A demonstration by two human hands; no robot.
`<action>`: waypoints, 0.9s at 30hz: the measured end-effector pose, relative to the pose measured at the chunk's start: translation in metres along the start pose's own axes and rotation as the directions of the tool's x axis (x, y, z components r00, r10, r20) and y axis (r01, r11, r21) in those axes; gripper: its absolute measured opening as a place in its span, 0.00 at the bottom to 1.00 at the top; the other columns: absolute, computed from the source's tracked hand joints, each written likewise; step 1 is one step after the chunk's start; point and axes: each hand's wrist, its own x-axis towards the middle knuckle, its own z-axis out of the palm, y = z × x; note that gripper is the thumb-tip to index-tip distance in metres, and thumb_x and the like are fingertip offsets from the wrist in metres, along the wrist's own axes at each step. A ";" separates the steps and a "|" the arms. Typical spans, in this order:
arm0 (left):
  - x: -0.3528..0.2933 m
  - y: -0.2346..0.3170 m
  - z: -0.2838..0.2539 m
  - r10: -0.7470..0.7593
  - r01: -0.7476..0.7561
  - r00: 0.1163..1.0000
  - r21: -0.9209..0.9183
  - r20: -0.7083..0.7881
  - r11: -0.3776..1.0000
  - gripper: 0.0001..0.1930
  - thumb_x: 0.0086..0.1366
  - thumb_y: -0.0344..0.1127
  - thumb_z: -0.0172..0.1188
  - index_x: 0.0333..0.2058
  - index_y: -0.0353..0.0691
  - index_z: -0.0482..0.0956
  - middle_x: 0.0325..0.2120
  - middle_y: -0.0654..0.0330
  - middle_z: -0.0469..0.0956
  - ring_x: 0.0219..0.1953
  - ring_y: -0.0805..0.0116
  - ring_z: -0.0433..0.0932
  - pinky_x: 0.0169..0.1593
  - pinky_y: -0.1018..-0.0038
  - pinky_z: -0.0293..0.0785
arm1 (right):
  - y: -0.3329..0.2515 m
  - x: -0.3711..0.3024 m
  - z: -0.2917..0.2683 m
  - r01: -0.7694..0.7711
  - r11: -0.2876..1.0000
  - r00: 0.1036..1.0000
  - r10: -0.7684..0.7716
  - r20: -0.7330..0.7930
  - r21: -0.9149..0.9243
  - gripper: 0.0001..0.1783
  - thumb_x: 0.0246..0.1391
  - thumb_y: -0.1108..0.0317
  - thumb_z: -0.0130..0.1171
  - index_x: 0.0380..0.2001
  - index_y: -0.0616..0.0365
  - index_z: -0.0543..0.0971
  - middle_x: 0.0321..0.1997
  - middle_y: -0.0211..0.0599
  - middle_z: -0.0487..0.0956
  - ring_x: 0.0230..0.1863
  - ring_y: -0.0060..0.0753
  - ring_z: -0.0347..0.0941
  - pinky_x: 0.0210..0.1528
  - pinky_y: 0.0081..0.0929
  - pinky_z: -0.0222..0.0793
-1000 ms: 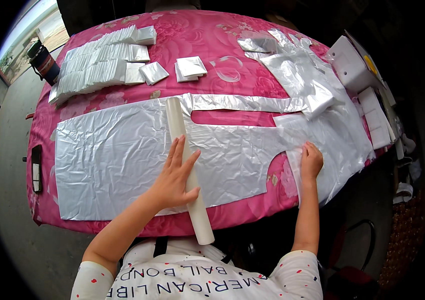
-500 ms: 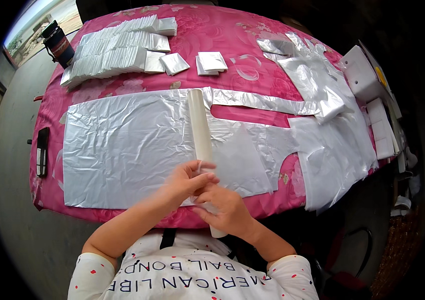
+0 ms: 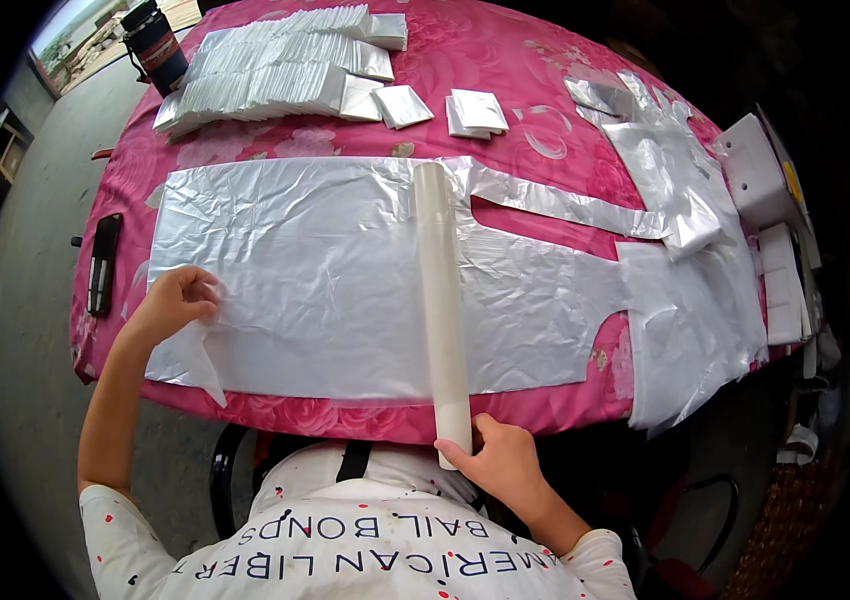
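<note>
A long pale roll (image 3: 440, 300) lies across silvery-white plastic sheeting (image 3: 305, 250) spread on the table. My right hand (image 3: 500, 455) grips the roll's near end, which sticks out past the table's front edge. Over at the left end of the sheeting, my left hand (image 3: 185, 300) pinches a thin translucent film, whose loose corner hangs below the fingers. To the right of the roll, the sheeting has curved cutouts and a long strap (image 3: 565, 202), like a plastic apron.
Folded silvery packets (image 3: 275, 90) stand in rows at the back left, beside a dark bottle (image 3: 155, 45). More crumpled plastic sheets (image 3: 695, 310) hang over the right side. White boxes (image 3: 760, 175) stand at the right edge; a black narrow object (image 3: 103, 265) lies at the left.
My hands have separated: the left has swept to the left end, drawing film across the sheeting, while the right has moved down to the roll's near end. The view has shifted slightly.
</note>
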 end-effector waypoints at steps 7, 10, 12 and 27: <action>0.001 0.082 0.098 0.720 -0.578 0.666 0.477 -0.192 0.662 0.20 0.53 0.20 0.52 0.47 0.35 0.70 0.47 0.52 0.71 0.51 0.52 0.68 0.54 0.65 0.64 | -0.003 0.003 0.002 -0.093 0.991 0.993 0.085 0.082 0.101 0.26 0.43 0.47 0.60 0.23 0.64 0.74 0.19 0.50 0.76 0.22 0.51 0.75 0.27 0.38 0.70; 0.014 0.098 0.175 0.787 -0.735 0.608 0.299 -0.108 0.609 0.26 0.53 0.22 0.53 0.53 0.33 0.64 0.55 0.49 0.63 0.57 0.50 0.62 0.58 0.63 0.60 | 0.000 0.001 0.001 -0.098 0.986 0.991 0.084 0.104 0.136 0.26 0.43 0.47 0.60 0.26 0.65 0.76 0.20 0.50 0.76 0.24 0.51 0.75 0.28 0.38 0.70; 0.024 0.097 0.210 0.753 -0.701 0.653 0.314 -0.077 0.640 0.28 0.57 0.28 0.50 0.57 0.29 0.58 0.59 0.45 0.57 0.61 0.49 0.55 0.62 0.61 0.52 | -0.001 0.001 -0.002 -0.105 0.983 0.987 0.084 0.139 0.153 0.26 0.43 0.47 0.60 0.27 0.65 0.76 0.21 0.50 0.76 0.25 0.51 0.75 0.29 0.38 0.71; 0.037 0.097 0.233 0.737 -0.567 0.675 0.660 0.030 0.493 0.28 0.61 0.38 0.37 0.56 0.21 0.57 0.59 0.37 0.55 0.63 0.46 0.52 0.65 0.59 0.42 | -0.003 0.199 -0.046 -0.101 0.796 0.993 0.041 0.113 0.597 0.30 0.55 0.45 0.50 0.20 0.64 0.77 0.17 0.34 0.75 0.18 0.28 0.71 0.23 0.23 0.66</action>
